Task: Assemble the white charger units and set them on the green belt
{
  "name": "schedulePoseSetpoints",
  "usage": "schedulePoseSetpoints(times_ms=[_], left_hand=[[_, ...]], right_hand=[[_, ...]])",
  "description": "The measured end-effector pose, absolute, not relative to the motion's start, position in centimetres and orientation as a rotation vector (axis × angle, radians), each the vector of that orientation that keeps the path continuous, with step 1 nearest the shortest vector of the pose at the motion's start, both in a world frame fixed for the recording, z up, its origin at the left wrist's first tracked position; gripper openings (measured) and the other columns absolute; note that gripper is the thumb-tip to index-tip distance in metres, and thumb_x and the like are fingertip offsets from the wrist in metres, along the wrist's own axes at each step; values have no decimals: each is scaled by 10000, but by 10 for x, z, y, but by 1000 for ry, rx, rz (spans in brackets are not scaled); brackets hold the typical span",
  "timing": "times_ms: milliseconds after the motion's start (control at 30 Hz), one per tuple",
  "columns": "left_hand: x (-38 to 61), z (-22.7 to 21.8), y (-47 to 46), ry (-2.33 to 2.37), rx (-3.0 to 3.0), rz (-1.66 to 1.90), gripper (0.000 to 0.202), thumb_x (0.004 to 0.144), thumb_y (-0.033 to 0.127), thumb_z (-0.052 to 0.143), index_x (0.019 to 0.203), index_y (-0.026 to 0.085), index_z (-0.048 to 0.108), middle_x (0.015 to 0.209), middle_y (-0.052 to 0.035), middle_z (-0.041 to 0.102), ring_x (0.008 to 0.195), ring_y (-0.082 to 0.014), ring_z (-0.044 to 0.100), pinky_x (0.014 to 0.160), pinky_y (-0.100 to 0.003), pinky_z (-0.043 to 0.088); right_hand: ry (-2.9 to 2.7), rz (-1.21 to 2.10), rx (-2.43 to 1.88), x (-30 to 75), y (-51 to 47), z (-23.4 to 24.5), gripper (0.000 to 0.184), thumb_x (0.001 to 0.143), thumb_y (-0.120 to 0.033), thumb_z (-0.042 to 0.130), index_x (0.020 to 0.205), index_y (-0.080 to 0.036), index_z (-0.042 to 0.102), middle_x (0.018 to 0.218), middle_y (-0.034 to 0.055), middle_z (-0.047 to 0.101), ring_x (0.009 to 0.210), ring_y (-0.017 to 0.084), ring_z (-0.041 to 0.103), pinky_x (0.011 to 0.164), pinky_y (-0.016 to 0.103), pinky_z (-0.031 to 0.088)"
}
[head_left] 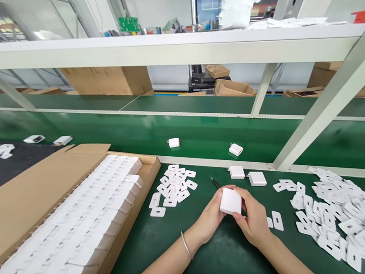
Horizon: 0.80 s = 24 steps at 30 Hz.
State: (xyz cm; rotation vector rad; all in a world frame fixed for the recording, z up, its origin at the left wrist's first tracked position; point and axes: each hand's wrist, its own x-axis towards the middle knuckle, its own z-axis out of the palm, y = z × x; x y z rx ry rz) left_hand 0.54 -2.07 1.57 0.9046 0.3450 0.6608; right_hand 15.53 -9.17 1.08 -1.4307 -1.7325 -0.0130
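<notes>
A white charger block [230, 201] is held up between my two hands over the green bench. My left hand [211, 211] grips it from the left, with a bracelet on that wrist. From the right, my right hand [253, 216] has its thumb at the lower edge and its fingers along the side. Just beyond the hands lie two more white chargers [236, 172] with metal prongs, and a thin black pointed tool [214, 182]. Beside my right hand rests a flat white slotted plate [277, 220].
A cardboard box [140, 202] at left holds rows of white units. Slotted plates form a small pile [175, 184] and a large heap [355, 216]. More chargers [174, 143] sit on the green strip behind. A shelf [170, 52] with a slanted post [327, 92] stands ahead.
</notes>
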Motion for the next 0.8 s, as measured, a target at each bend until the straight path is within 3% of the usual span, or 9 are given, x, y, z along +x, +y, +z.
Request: schedulePoseSetpoints(times_ms=[133,300,400,467,533,567,700,800], left_hand=[[5,35,-27,253,757,658,475,980,622,603,1238,225,649,1182,-108,707,1063,-252,689,993,-440,525],[-31,58,-13,433,925,749,488,934,486,731,1345,278,570,1135,-78,697,1016,-231,708,962,-426,546],[-76,67,25,850,1407,965,404,988,449,619,1341,259,575,1029,-49,670,937,-202,690,891,-378,571],[-109,72,59,1344,1939,1101,328,1012,403,532,1281,236,618,1094,-68,644,984,-211,664,894,-359,571],[-139,73,92,1551,2043,1128,294,986,366,551,1202,199,660,1200,-116,577,1125,-271,605,993,-414,529],[-151,73,107,1632,2081,1109,303,979,365,549,1199,192,665,1206,-126,550,1106,-283,598,982,-427,526],[-177,58,142,1804,2222,876,280,935,334,573,1138,191,700,1069,-106,539,927,-275,603,899,-412,527],[-179,42,151,1876,2324,701,260,924,345,586,1107,217,720,1012,-116,564,1052,-331,558,988,-439,472]], right_hand=[[-1737,-79,-1411,155,-93,16,447,1068,-464,400,1448,-241,476,1233,140,651,999,285,701,761,389,589],[-1760,-5,-1556,162,-91,24,477,1068,-476,344,1460,-239,476,1207,132,632,975,274,686,745,387,575],[-1739,49,-1778,172,-89,31,375,1056,-465,373,1271,-220,557,952,72,674,728,227,673,595,327,513],[-1749,61,-1932,181,-90,34,286,1034,-447,405,1079,-230,585,838,42,654,592,200,621,501,297,426],[-1780,73,-2038,193,-92,36,228,1003,-420,434,936,-242,560,812,32,647,505,175,565,459,285,356],[-1793,95,-2081,198,-94,37,204,985,-401,451,889,-246,543,813,27,647,468,160,533,449,283,331],[-1885,290,-2168,219,-105,43,162,877,-378,586,801,-254,515,823,3,622,405,126,456,445,283,289],[-1967,455,-2156,223,-114,48,167,806,-367,667,844,-259,545,831,-13,589,457,138,503,470,275,300]])
